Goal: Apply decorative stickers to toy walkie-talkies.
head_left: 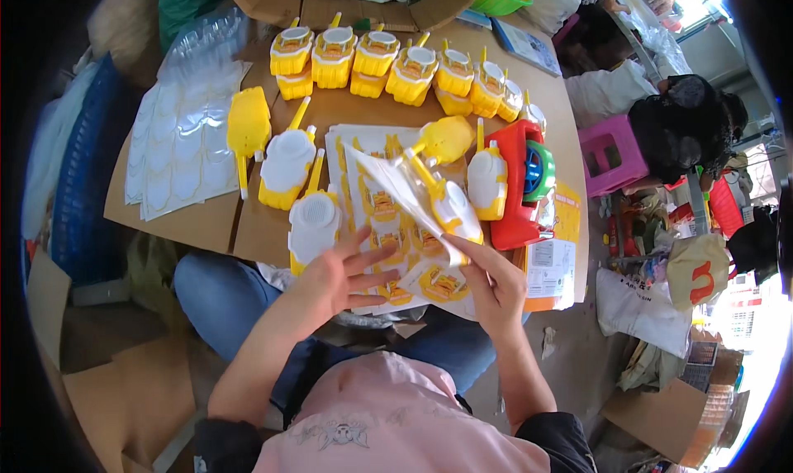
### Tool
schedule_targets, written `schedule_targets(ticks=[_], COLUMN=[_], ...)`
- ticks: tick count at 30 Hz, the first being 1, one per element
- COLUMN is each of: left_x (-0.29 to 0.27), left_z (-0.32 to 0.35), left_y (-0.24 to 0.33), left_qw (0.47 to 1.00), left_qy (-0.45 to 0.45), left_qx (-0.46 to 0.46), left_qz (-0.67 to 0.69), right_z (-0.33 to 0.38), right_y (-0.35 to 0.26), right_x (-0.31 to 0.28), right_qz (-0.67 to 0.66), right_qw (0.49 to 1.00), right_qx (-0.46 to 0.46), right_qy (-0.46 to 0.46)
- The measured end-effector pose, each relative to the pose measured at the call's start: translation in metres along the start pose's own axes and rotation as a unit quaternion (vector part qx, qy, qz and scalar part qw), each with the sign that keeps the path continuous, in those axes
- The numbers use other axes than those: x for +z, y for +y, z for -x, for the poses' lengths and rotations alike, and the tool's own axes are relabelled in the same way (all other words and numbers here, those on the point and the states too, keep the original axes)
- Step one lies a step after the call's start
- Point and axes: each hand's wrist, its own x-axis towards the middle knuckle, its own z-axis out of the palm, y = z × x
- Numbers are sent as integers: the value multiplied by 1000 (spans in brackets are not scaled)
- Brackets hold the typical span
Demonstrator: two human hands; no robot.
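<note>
1. Clear plastic film (396, 190) is pinched in the right hand (496, 285), raised over sticker sheets (413, 242) on the table (206, 217).
2. Left hand (339, 275) hovers open beside it, fingers spread, near yellow toy radios (314, 217).

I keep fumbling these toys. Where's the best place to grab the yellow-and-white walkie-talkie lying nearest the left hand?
Probably by its wide white body: take the walkie-talkie across its two long sides, coming from above. It lies flat on the cardboard board, its thin antenna pointing away, too slim for a firm grip. The left hand is open beside it.
</note>
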Motion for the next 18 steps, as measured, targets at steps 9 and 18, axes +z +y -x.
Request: schedule_targets(ticks=[9, 18], left_x=[-4, 7], left_z=[0, 21], left_y=[8, -18], left_qw=[988, 961], left_qy=[157, 197], left_qx=[10, 168], left_qz=[14, -93], right_z=[0, -19], right_y=[10, -18], right_x=[20, 74], right_qz=[-30, -10], right_qw=[983, 994], right_qx=[-100, -100], right_qy=[-154, 46])
